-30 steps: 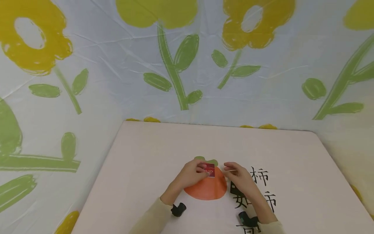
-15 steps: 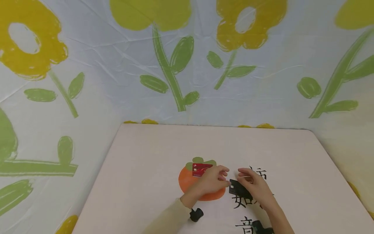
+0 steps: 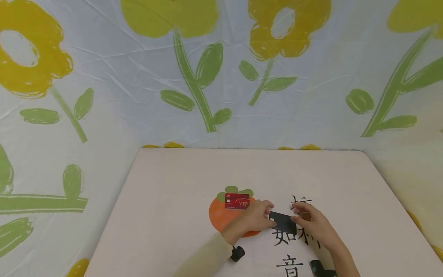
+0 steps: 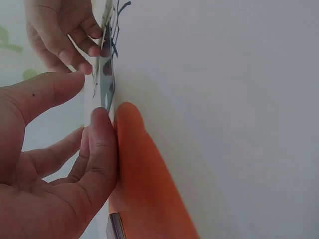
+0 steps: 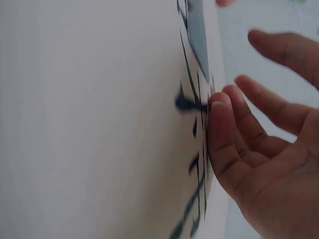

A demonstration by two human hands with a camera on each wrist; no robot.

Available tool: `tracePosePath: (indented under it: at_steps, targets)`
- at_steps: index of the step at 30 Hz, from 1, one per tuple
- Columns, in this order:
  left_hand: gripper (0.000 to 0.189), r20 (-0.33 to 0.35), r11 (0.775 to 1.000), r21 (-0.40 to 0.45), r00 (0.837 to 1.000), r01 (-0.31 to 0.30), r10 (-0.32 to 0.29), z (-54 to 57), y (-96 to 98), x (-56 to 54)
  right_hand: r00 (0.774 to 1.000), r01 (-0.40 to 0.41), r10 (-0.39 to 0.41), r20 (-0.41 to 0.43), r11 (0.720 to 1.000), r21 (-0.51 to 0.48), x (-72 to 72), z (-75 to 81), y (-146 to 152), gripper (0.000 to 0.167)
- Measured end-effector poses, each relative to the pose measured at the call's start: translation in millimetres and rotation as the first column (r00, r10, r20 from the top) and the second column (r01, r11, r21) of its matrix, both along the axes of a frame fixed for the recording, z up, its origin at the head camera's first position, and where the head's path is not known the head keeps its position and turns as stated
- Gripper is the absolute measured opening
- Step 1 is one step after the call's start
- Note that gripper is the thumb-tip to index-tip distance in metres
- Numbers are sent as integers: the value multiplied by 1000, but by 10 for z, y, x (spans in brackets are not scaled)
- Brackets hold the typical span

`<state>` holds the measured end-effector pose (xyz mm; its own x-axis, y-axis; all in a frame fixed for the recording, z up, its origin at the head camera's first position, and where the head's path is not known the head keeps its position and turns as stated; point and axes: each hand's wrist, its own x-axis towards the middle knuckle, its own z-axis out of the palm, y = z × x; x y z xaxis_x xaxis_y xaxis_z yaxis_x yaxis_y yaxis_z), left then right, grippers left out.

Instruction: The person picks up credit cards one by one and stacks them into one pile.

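A dark card point(image 3: 284, 221) lies on the pale, printed tabletop, between my two hands. My left hand point(image 3: 252, 219) reaches across the orange fruit print, its thumb overlapping the card's left end. In the left wrist view a fingertip point(image 4: 99, 119) sits right at the card's point(image 4: 106, 84) near end, thumb and fingers spread apart. My right hand point(image 3: 316, 223) is at the card's right end, fingers loosely bent and thumb tip beside its edge. In the right wrist view the card point(image 5: 198, 37) lies just beyond those fingertips. A red card point(image 3: 237, 201) marked VIP rests on the fruit print.
The tabletop point(image 3: 166, 192) carries the orange fruit print point(image 3: 219, 215) and black printed characters point(image 3: 290, 265). Black devices show at the left wrist point(image 3: 237, 254) and the right wrist point(image 3: 321, 268). A flower-patterned cloth point(image 3: 145, 77) hangs behind and at the sides.
My left hand has let go of the red card and moved right to the dark card. My right hand has shifted right, uncovering the dark card.
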<state>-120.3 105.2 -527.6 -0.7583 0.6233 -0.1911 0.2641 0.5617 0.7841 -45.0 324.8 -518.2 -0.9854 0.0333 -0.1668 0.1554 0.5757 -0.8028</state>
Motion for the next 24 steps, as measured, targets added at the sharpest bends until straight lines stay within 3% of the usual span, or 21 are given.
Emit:
tracePosePath:
  at_steps: [4,11,24]
  targets:
    - [52,-52,998,-56,998,26,-29,-29,-1,3,997,-77,77,4,997,20,-1,-13,85,56]
    - [60,-75,986,-152,994,67,-79,-18,-7,10,978,-180,190,-86,977,113,5,-75,97,61]
    - [53,-68,979,-193,994,71,-86,-39,12,4,976,-204,213,-51,968,144,-9,-68,72,50]
